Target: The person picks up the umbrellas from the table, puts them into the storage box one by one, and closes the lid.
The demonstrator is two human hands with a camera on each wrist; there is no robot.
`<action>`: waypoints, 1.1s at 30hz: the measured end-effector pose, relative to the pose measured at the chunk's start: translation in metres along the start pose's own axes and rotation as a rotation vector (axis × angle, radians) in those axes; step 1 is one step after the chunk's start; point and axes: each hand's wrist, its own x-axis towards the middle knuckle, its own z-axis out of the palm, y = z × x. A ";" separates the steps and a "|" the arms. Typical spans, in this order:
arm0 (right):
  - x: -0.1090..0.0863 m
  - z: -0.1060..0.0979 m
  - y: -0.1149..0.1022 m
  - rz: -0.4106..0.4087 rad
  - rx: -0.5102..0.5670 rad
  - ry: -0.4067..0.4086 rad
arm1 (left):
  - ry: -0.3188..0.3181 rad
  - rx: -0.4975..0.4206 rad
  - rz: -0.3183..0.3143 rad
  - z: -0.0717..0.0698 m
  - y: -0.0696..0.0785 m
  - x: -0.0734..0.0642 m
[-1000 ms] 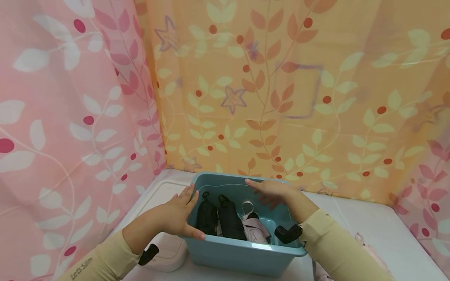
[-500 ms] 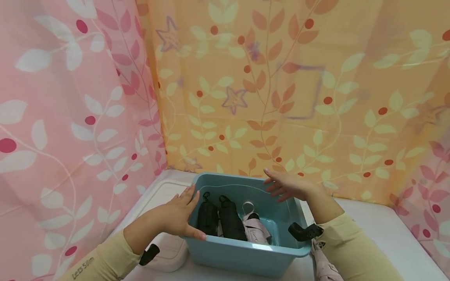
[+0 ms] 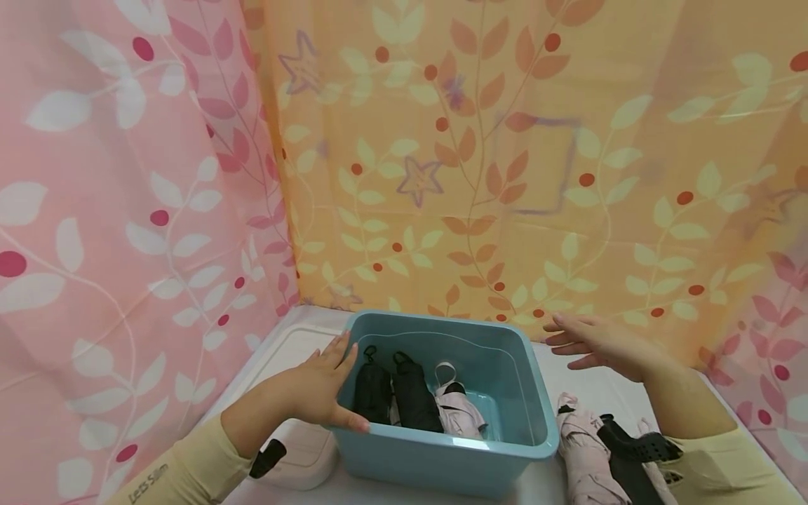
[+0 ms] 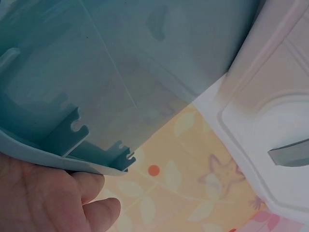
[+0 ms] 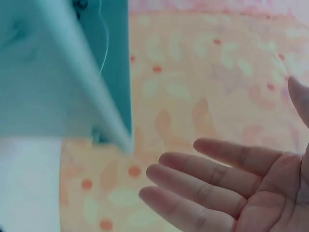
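A blue plastic bin (image 3: pixel 435 456) stands in the middle of the head view. Inside lie two black folded umbrellas, one at the left (image 3: pixel 372 389) and one beside it (image 3: pixel 415 396), plus a pale pink folded umbrella (image 3: pixel 461 414) with a wrist loop. My left hand (image 3: pixel 309 389) rests on the bin's left rim, fingers spread and thumb near the front edge. Off to the bin's right, my right hand (image 3: pixel 606 347) hangs in the air with straight fingers and holds nothing. In the right wrist view its palm and fingers (image 5: pixel 207 193) show apart from the bin.
Another pale pink folded umbrella (image 3: pixel 587 456) lies right of the bin, beside a long black item (image 3: pixel 634 480) partly covered by my wrist camera. A white lidded box (image 3: pixel 303 456) stands at the left. Patterned curtains (image 3: pixel 404 175) enclose the white table.
My right hand has moved from over the bin rightward past its right rim, uncovering the bin's right end and the pink umbrella outside. The left hand stays on the rim.
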 end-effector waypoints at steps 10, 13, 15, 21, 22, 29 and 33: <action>-0.039 -0.033 0.047 0.060 -0.035 -0.010 | 0.013 0.015 -0.006 0.001 -0.002 0.000; -0.048 -0.040 0.060 0.087 -0.039 0.003 | 0.012 0.015 -0.006 0.001 -0.002 0.000; -0.054 -0.045 0.069 0.112 -0.041 0.013 | 0.011 0.013 -0.006 0.000 -0.001 -0.001; -0.068 -0.057 0.102 0.177 -0.018 0.037 | 0.023 0.002 0.000 -0.002 -0.001 -0.002; -0.070 -0.060 0.108 0.194 -0.013 0.046 | 0.023 0.000 0.000 -0.002 -0.001 -0.002; -0.084 -0.070 0.137 0.303 -0.031 0.084 | 0.021 0.003 -0.003 -0.002 0.000 -0.002; -0.088 -0.074 0.154 0.381 -0.050 0.099 | 0.020 -0.003 -0.002 -0.002 0.000 -0.002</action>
